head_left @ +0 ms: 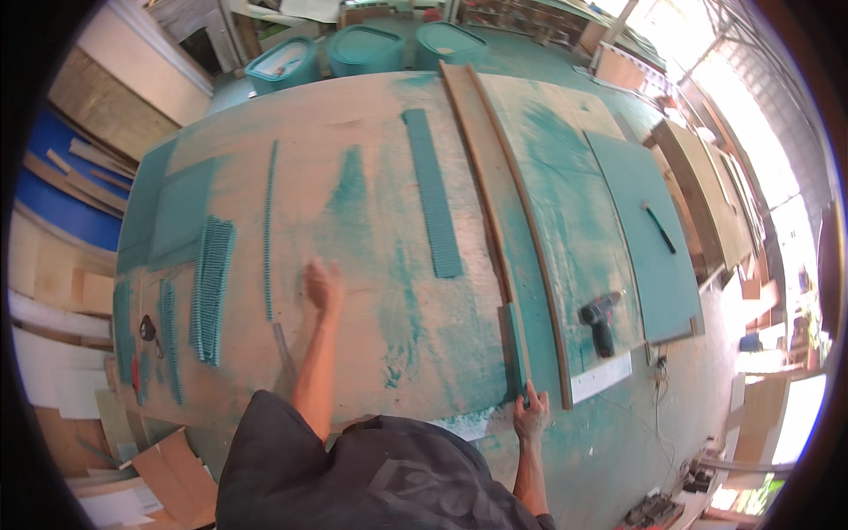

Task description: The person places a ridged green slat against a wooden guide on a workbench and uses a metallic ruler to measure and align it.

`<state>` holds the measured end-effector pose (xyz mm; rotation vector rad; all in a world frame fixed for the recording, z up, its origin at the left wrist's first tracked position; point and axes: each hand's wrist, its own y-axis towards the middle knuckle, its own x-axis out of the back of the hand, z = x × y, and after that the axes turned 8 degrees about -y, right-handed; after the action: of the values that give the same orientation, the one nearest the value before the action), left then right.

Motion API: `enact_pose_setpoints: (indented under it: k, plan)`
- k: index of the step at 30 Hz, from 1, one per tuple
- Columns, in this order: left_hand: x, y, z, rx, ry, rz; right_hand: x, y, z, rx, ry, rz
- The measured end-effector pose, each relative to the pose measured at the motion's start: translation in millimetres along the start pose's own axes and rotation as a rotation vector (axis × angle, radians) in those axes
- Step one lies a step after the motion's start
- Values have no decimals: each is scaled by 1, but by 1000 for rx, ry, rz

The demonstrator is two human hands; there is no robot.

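Reaching the near end of a narrow teal strip (521,344), the right hand (531,413) is seen with fingers curled; whether the strip is gripped or only touched can't be told. Strip is placed toward the near edge of the table (371,353), roughly in line with the left rail (478,185). Right rail (546,300) is set just beside, to the right.

Left hand (324,284) is blurred, extended over the table; wide or narrow can't be told. Nearest to it, on its left: thin ridged strip (270,230) and a small flat bar (283,344). Ridged bundle (212,291) is laid farther left; wide ridged band (433,194) is laid far side, between left hand and left rail.

Drill (601,322) is parked right of the rails. Pencil (660,228) is left on a teal board (645,274), far right. Three tubs (367,50) are lined up beyond the far edge.
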<state>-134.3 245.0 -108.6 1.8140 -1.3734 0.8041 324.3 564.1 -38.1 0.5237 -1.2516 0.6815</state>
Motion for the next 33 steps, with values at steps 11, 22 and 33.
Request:
enact_pose_setpoints:
  k: [11,22,33]
  plan:
    - [-125,-76,-233,-7,174,496,37,-31,-25,-2,241,49]
    - [26,-251,-189,298,-373,842,67,-49,-54,-46,460,44]
    - [50,-455,-128,1035,-830,1167,51,76,-66,64,423,-53]
